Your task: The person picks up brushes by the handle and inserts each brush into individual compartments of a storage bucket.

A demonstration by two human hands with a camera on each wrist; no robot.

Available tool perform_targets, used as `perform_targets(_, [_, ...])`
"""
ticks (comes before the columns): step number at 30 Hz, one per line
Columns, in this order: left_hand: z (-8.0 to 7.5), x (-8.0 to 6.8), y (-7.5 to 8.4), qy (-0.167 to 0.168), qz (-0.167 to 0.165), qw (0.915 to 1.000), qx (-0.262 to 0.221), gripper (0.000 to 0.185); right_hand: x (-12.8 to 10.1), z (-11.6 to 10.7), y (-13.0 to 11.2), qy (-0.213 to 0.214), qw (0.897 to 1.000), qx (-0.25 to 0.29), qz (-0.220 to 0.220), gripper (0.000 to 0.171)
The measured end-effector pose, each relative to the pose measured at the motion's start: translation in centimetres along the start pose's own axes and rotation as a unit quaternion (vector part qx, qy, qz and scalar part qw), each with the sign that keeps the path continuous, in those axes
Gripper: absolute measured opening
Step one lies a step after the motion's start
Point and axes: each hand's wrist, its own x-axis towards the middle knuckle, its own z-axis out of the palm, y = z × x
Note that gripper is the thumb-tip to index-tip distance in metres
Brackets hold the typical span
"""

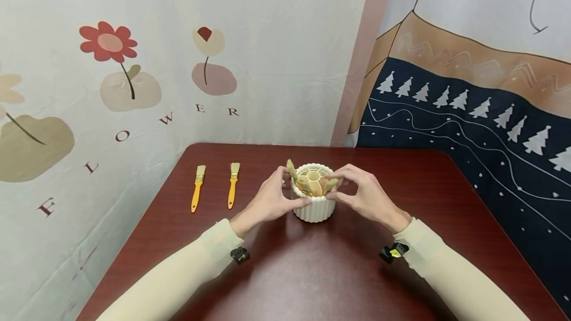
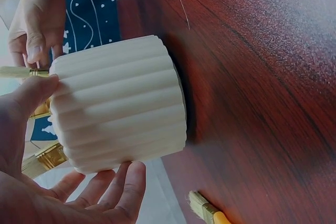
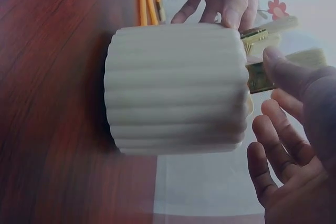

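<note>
A white fluted pot (image 1: 314, 210) with a divided insert (image 1: 314, 176) stands on the table in front of me. Several brushes stand in it, bristles up; one leans at its left rim (image 1: 292, 170). My left hand (image 1: 273, 197) holds the pot from the left, thumb at the rim and fingers along the far side. On the right, my right hand (image 1: 368, 194) pinches a paintbrush (image 3: 261, 77) between thumb and forefinger at the pot's rim, its other fingers loosely bent. The pot wall hides the handles of the brushes inside.
Two yellow-handled paintbrushes, one farther left (image 1: 198, 189) and one nearer the pot (image 1: 233, 186), lie on the dark red table (image 1: 308, 281). Behind the table hang a pale flower-printed cloth (image 1: 276, 63) and a navy cloth with white trees (image 1: 446, 123).
</note>
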Motion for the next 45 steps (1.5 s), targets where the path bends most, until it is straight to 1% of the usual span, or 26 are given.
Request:
perform_targets(3, [0.0,0.0,-0.1,0.0,0.0,1.0,-0.001,0.079,0.2,0.0,0.5,-0.001,1.0,0.001,0.01,0.057])
perform_targets(6, [-0.1,0.1,-0.1,-0.001,0.0,1.0,-0.001,0.08,0.4,0.1,1.1,-0.016,0.999,0.004,0.038,0.07])
perform_targets(11, [-0.1,0.1,-0.2,-0.003,-0.001,1.0,0.001,0.081,0.8,0.5,2.2,-0.072,0.994,0.017,0.086,0.094])
perform_targets(15, [-0.1,0.0,-0.3,-0.001,-0.003,1.0,0.004,0.081,1.4,0.8,2.9,-0.108,0.989,0.02,0.097,0.105])
perform_targets(18, [0.0,0.0,-0.3,0.0,-0.006,1.0,0.001,0.082,1.5,1.1,3.3,-0.119,0.988,0.014,0.094,0.107])
perform_targets(24, [0.1,0.1,-0.5,-0.002,0.0,0.9999,-0.01,0.082,1.5,1.0,3.4,-0.118,0.988,0.022,0.1,0.105])
perform_targets(27, [-0.2,0.2,-0.7,-0.008,0.01,0.9998,-0.014,0.079,1.7,1.1,3.4,-0.117,0.988,0.022,0.099,0.105])
perform_targets(32, [-1.2,0.4,-1.6,-0.031,0.036,0.9989,-0.007,0.079,1.8,1.3,3.4,-0.11,0.988,0.026,0.106,0.106])
perform_targets(35, [-1.8,0.5,-2.2,-0.036,0.041,0.9985,0.007,0.081,1.8,1.4,3.3,-0.104,0.988,0.024,0.116,0.108])
perform_targets(38, [-2.2,0.7,-2.9,-0.03,0.039,0.9985,0.025,0.079,1.8,1.5,3.1,-0.095,0.988,0.023,0.123,0.109])
perform_targets(41, [-2.5,0.8,-3.6,-0.018,0.034,0.9977,0.057,0.075,1.8,1.8,2.9,-0.087,0.988,0.021,0.127,0.11])
perform_targets(45, [-2.7,1.1,-4.6,-0.005,0.022,0.9937,0.11,0.067,1.7,2.0,2.7,-0.079,0.988,0.019,0.131,0.11])
